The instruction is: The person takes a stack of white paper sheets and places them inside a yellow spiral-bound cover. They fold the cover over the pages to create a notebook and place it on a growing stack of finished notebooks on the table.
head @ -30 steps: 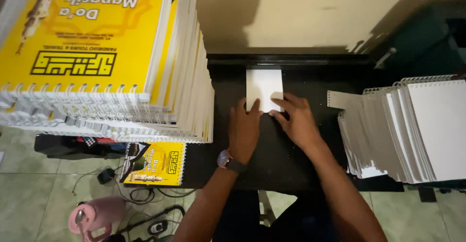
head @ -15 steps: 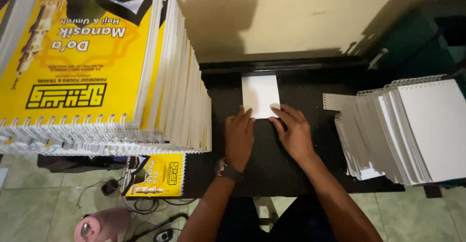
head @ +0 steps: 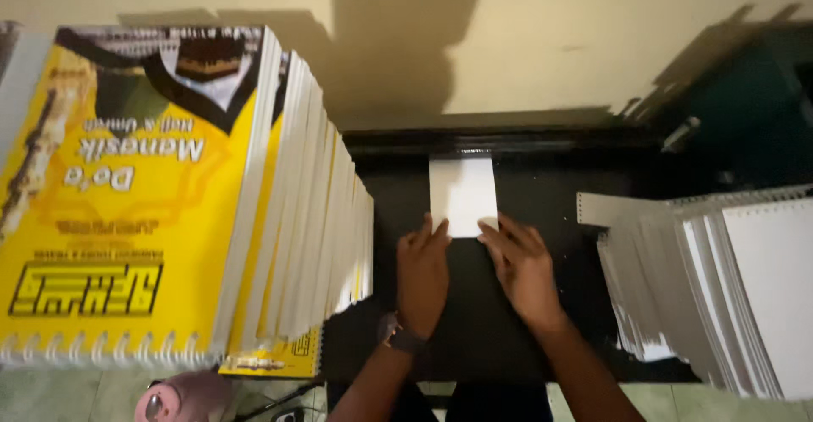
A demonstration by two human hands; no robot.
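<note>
- Small white sheet stack [head: 461, 193] lies on the black table [head: 542, 337], far edge pushed up against a dark raised bar [head: 500, 141] at the back.
- Left hand [head: 423, 274]: flat, fingers together, tips touching the near left edge of the white sheets. Nothing gripped; it presses, palm down.
- Right hand [head: 521, 270]: fingers spread, tips on the near right corner of the sheets. Also a flat press, nothing pinched.
- Judged: to square the sheets well, even pressure from both hands, edges pushed flush to the bar, no skew. Light touch, so the top sheet does not buckle.
- Wristwatch [head: 398, 335] on the left wrist.
- Left of the hands: tall stack of yellow spiral-bound booklets [head: 127, 193], leaning slightly; one more yellow booklet [head: 271, 356] lower down beside it.
- Right: fanned pile of white punched sheets [head: 720, 286], well apart from the hands.
- Room: plain cream wall [head: 550, 41] behind, hard shadows on it; pale green tile floor [head: 51, 392]; pink object [head: 174, 397] at the bottom edge, kind unclear. Dim light.
</note>
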